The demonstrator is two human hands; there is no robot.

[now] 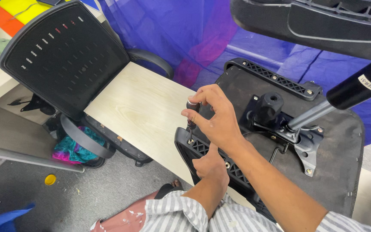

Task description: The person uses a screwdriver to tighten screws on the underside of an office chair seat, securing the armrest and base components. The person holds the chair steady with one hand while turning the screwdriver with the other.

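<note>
An upturned black office chair seat (336, 141) lies on a pale wooden table (142, 107), its metal tilt mechanism (297, 137) and gas cylinder (344, 96) pointing up. My right hand (213, 114) is closed around a black-handled screwdriver (192, 112), held upright with its tip on a screw (190, 141) in the seat's black plastic edge rail (202, 150). My left hand (209, 165) presses on that rail just below the right hand; its fingers are partly hidden.
A black perforated chair backrest (61, 56) with armrest loops (151, 58) leans at the table's far left. The chair's black star base (323, 21) hangs at the top right. Colourful cloth (71, 148) and a yellow cap (50, 179) lie on the grey floor.
</note>
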